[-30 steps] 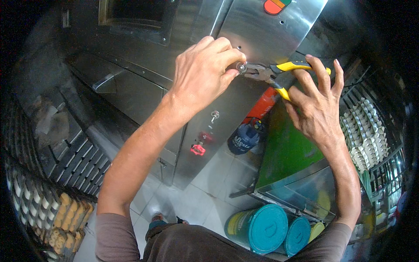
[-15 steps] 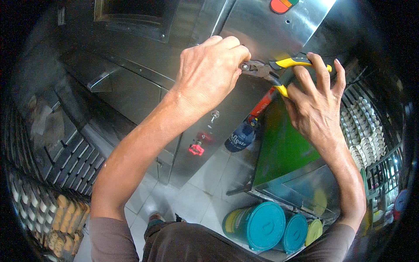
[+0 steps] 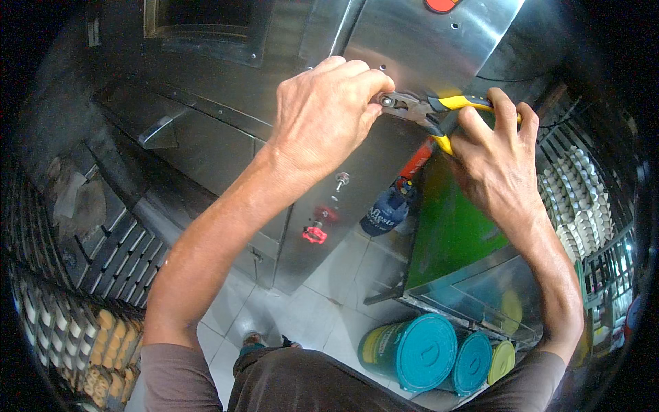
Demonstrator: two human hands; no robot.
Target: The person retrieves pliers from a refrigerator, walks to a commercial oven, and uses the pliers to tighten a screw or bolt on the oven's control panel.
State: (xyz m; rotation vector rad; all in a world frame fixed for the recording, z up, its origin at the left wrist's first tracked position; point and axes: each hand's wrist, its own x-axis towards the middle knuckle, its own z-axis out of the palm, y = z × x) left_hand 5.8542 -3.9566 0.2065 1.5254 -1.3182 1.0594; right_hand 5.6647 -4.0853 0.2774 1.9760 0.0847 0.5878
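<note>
My right hand [image 3: 495,154] grips a pair of pliers [image 3: 408,108] with yellow-and-black handles, the fingers around the upper handle and the lower one against the palm side. The handles are spread apart. At the tip of the jaws is a small round metal piece [image 3: 386,101], too small to name. My left hand [image 3: 326,110] is closed in a pinch right beside the jaws; what its fingertips hold is hidden. Both hands are in front of a stainless steel cabinet [image 3: 439,55] with a red knob [image 3: 441,5] and small holes in its panel.
Below my arms, a red valve handle [image 3: 314,235] sticks out of the steel front. A blue gas cylinder [image 3: 386,211] stands on the tiled floor beside a green panel [image 3: 446,220]. Lidded teal buckets [image 3: 427,352] stand lower right; egg trays [image 3: 576,199] are stacked at right, filled racks [image 3: 103,343] at lower left.
My right hand's fingers have curled closer around the upper plier handle. My left hand has shifted very slightly left. The whole view has moved a little.
</note>
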